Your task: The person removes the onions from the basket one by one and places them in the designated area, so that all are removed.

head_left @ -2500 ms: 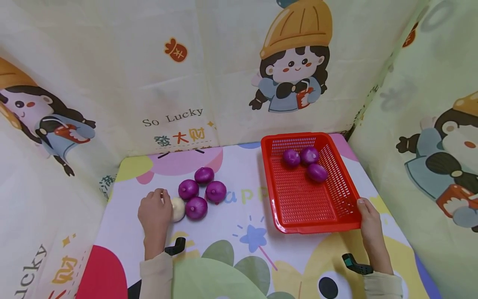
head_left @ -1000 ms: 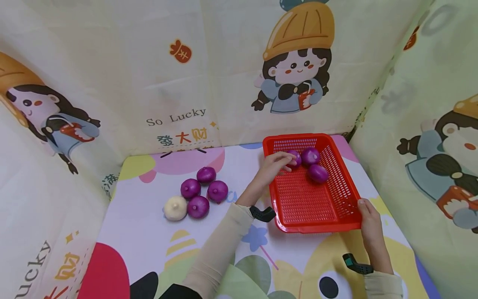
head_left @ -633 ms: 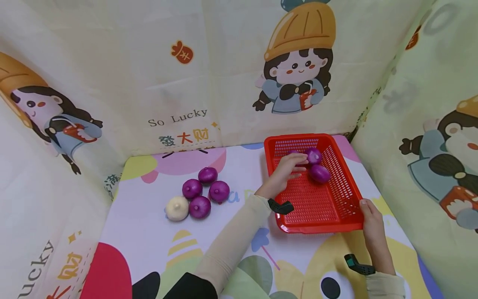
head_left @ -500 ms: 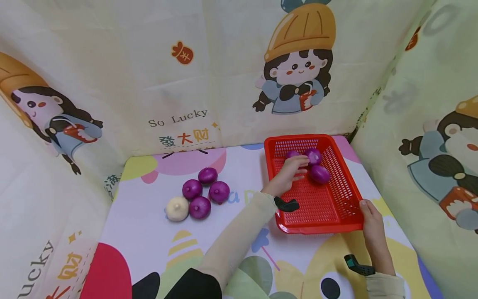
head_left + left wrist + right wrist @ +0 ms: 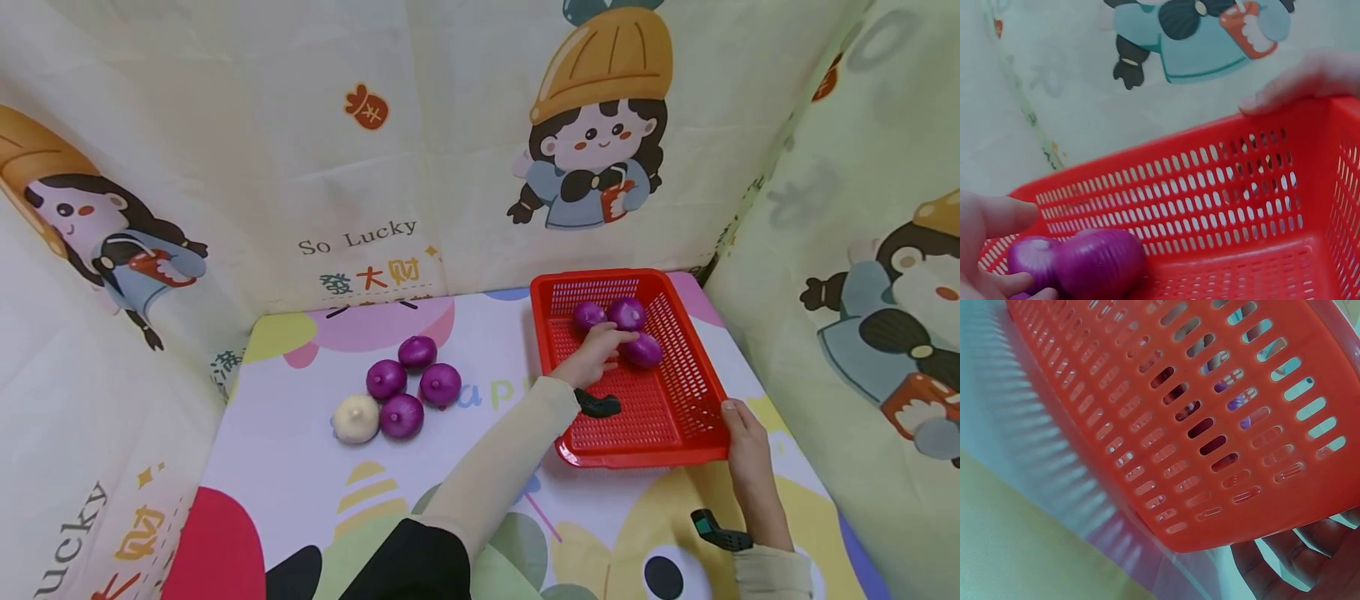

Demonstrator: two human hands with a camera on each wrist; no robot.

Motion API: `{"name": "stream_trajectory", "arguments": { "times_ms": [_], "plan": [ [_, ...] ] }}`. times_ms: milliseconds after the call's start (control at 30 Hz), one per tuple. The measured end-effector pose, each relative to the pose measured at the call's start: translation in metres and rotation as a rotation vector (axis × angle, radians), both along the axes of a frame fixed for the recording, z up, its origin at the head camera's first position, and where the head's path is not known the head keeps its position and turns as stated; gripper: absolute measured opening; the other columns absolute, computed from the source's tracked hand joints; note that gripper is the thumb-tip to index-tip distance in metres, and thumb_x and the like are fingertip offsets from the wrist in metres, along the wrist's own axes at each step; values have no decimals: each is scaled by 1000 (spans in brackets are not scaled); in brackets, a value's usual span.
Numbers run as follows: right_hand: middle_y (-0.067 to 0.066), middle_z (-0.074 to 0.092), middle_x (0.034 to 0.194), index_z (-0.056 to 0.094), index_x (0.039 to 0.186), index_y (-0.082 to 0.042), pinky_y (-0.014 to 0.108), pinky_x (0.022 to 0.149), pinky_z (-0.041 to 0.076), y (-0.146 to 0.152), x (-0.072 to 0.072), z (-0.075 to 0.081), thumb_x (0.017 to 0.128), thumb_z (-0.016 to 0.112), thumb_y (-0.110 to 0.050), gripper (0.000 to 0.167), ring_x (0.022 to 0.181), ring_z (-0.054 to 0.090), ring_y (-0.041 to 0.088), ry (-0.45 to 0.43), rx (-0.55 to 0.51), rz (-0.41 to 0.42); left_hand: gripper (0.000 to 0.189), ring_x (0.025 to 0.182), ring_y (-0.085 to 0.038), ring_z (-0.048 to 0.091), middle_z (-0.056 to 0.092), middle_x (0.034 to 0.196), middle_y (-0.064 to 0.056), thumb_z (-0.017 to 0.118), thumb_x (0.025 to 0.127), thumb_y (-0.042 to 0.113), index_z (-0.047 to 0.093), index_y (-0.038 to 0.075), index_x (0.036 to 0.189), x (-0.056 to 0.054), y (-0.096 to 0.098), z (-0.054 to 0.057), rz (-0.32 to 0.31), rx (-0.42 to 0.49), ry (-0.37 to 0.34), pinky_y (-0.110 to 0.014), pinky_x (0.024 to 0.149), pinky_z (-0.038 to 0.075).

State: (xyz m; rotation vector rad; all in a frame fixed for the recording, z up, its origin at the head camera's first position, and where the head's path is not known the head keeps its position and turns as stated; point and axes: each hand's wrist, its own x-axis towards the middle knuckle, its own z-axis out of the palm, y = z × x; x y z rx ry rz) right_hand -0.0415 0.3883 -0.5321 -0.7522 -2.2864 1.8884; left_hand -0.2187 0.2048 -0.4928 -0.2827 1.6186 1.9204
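Three purple onions lie in a red slotted basket (image 5: 652, 429): a left one (image 5: 588, 316), a back one (image 5: 627, 312) and a front one (image 5: 645, 351). Over the basket, my left hand (image 5: 594, 358) reaches with its fingertips at the front onion. In the left wrist view, thumb and fingers of the left hand (image 5: 988, 225) are spread beside a purple onion (image 5: 1102, 262), not closed round it. My right hand (image 5: 748, 437) grips the basket's near right corner, thumb on the rim; the right wrist view shows its fingers (image 5: 1310, 556) beneath the edge.
Several purple onions (image 5: 402, 416) and one white onion (image 5: 356, 418) sit in a cluster on the left of the patterned tablecloth (image 5: 277, 467). Printed cloth walls (image 5: 450, 150) stand behind and on both sides.
My left hand has left the white onion on the table and crossed right into the basket. Inside it, the hand moved from the left onion towards the front one. The right hand stays on the basket.
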Motion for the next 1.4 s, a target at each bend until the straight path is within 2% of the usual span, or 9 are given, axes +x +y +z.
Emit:
{"name": "stream_trajectory", "arguments": {
  "times_ms": [200, 300, 433, 700, 967, 1200, 1400],
  "plan": [
    [-29, 67, 89, 53, 121, -28, 15, 65, 58, -3, 1, 1, 112, 39, -44, 23, 66, 71, 2, 24, -28, -8, 67, 127, -31, 57, 53, 150, -13, 81, 90, 10, 50, 6, 149, -1, 9, -10, 4, -48, 5, -52, 116, 45],
    [-28, 67, 89, 53, 121, -28, 15, 65, 58, -5, 3, 2, 112, 39, -45, 24, 67, 70, 2, 36, -21, -8, 69, 124, -30, 57, 54, 149, -13, 83, 88, 10, 50, 7, 149, -1, 13, -12, 9, -77, 9, -51, 115, 46],
    [-26, 68, 87, 55, 118, -29, 15, 63, 58, -6, 5, 2, 112, 40, -43, 22, 65, 69, 3, 60, -39, -15, 71, 127, -30, 57, 54, 149, -13, 85, 86, 10, 50, 6, 148, 1, 20, -13, 24, -105, 19, -49, 117, 45],
    [-27, 68, 89, 54, 121, -27, 15, 64, 58, -6, 4, 1, 112, 39, -43, 23, 66, 71, 2, 57, -40, -10, 56, 123, -29, 60, 60, 138, -14, 83, 86, 3, 56, 1, 136, 8, 33, -15, 48, -166, 37, -44, 117, 47],
    [-30, 66, 90, 53, 122, -27, 15, 65, 58, -6, 2, 1, 112, 39, -42, 23, 67, 72, 1, 26, -18, -17, 49, 123, -30, 63, 64, 134, -15, 80, 89, 1, 60, 0, 133, 8, 36, -18, 42, -199, 70, -45, 116, 48],
    [-29, 67, 90, 53, 123, -25, 15, 65, 59, -4, 1, 0, 112, 38, -43, 25, 67, 72, 1, 24, -25, -11, 48, 118, -30, 61, 63, 134, -15, 81, 89, 6, 61, 0, 133, 5, 27, -10, 32, -183, 35, -48, 114, 48],
    [-27, 67, 88, 53, 120, -25, 15, 64, 58, -4, 2, 1, 112, 39, -42, 24, 65, 71, 2, 34, -22, -19, 55, 112, -27, 64, 65, 136, -11, 82, 91, 17, 59, 6, 139, 9, 20, 9, -45, -185, 35, -53, 109, 52]
  ]
}}
